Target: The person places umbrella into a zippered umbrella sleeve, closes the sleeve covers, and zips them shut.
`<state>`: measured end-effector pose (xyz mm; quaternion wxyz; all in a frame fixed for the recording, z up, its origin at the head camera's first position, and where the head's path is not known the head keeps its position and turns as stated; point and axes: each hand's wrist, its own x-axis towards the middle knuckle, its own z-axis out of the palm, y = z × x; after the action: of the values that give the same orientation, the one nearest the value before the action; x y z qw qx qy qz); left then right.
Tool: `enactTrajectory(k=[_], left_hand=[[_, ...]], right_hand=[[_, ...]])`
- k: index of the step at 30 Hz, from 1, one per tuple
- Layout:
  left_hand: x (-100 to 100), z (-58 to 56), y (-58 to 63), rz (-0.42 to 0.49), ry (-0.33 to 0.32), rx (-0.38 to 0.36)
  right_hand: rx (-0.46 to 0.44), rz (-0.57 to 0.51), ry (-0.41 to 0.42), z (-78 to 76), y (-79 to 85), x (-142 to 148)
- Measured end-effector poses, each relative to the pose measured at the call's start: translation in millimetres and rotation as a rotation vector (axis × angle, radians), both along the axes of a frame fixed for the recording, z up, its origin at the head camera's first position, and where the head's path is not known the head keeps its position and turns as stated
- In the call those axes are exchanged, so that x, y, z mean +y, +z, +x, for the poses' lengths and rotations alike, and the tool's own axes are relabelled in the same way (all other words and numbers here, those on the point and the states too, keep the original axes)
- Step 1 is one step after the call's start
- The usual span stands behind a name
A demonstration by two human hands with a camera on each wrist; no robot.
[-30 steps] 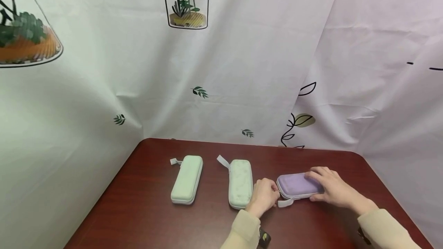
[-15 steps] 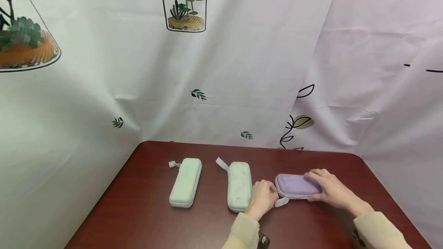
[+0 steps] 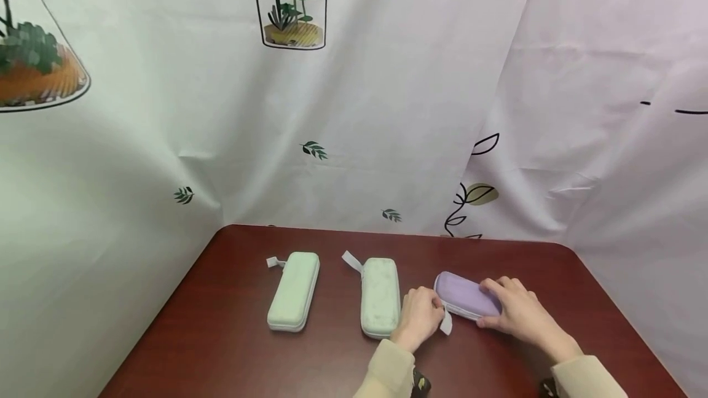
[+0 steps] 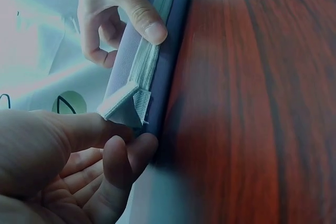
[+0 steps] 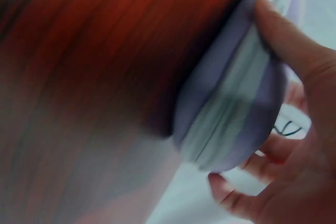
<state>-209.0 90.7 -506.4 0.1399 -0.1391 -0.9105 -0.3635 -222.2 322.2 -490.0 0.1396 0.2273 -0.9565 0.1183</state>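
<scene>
In the head view a purple zippered case (image 3: 464,295) lies at the right of the table, turned at a slant. My right hand (image 3: 517,312) grips its right end, thumb on the zipper side and fingers over the far edge, as the right wrist view shows. At the case's left end my left hand (image 3: 418,317) has curled fingers. The left wrist view shows its thumb and finger pinching the zipper pull at the corner, the pull mostly hidden by them. A pale fabric tab (image 4: 125,106) stands out there, just above the fingertips.
A mint case with a mottled top (image 3: 380,298) lies just left of my left hand. Farther left is a plain light green case (image 3: 294,291). Both rest on the dark red wooden table (image 3: 238,324), with a printed white curtain (image 3: 359,109) behind it.
The purple case has turned, its right end swinging toward me and slightly left along with my right hand. Its fabric tab now hangs downward beside my left hand, which stays at the left end.
</scene>
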Motion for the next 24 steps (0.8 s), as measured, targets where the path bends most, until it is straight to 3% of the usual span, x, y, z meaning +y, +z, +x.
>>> enactTrajectory(k=[8,16,24], left_hand=[[3.9,-0.7,4.0,-0.014,-0.011,-0.014],[3.4,-3.2,1.2,-0.022,0.020,0.034],[2.1,-6.1,-1.2,0.093,-0.027,-0.125]], right_hand=[[-0.062,-0.003,-0.114,14.2,7.3,-10.8],[-0.072,-0.015,-0.188,20.7,7.5,-23.3],[-0.075,-0.052,-0.317,27.4,1.1,-36.2]])
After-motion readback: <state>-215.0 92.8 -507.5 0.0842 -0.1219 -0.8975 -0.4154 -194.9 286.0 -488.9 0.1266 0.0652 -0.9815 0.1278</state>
